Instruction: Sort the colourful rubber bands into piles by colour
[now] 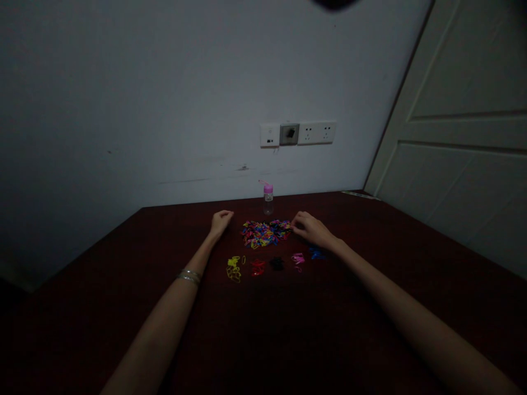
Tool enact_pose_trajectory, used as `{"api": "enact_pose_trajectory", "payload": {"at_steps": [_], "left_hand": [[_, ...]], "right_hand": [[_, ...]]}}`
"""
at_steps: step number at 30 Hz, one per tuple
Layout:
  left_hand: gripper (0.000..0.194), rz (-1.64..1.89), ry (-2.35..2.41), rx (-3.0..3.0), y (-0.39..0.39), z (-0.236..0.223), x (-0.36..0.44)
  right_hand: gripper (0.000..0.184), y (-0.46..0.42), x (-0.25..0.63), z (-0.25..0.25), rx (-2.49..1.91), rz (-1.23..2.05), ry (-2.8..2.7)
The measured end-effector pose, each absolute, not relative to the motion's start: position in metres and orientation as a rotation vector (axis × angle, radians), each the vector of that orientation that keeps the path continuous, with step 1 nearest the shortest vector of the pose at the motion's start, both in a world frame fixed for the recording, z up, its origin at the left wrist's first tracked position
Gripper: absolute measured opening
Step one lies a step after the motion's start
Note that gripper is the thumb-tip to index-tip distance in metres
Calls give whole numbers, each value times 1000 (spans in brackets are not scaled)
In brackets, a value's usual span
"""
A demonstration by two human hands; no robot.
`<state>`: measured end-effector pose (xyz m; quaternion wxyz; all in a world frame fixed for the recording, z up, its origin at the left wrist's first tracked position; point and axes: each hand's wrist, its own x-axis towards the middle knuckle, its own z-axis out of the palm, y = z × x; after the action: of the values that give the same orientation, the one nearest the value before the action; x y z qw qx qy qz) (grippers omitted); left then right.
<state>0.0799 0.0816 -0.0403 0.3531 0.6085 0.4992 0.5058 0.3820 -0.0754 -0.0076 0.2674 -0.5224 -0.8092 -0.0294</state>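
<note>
A heap of small mixed-colour rubber bands [265,234] lies in the middle of the dark red table. At its right edge, my right hand [310,227] reaches down with thumb and fingertips pinched together; whatever is between them is too small to make out. My left hand [221,221] rests left of the heap, apart from it, fingers curled closed and nothing showing in them. Nearer to me is a row of sorted bands: yellow bands [233,269], red bands [257,267], black bands [277,263], pink bands [297,260] and blue bands [317,253], the last beneath my right wrist.
Behind the heap stands a clear bottle [268,204] with a pink lid and strap. The table [263,334] meets a pale wall bearing sockets and switches [297,134]. A white panelled door [461,131] is at the right.
</note>
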Motion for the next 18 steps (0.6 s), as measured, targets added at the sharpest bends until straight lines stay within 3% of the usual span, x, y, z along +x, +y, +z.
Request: {"api": "enact_pose_trajectory", "payload": {"at_steps": [4, 10, 18], "left_hand": [[27, 1082, 1166, 1753, 62, -12, 98], [43, 454, 742, 2105, 16, 24, 140], [40, 507, 658, 2105, -7, 15, 169]], "right_hand": [[9, -78, 376, -3, -1344, -92, -2155], [7, -86, 362, 7, -1255, -110, -2112], [9, -89, 354, 11, -1205, -89, -2117]]}}
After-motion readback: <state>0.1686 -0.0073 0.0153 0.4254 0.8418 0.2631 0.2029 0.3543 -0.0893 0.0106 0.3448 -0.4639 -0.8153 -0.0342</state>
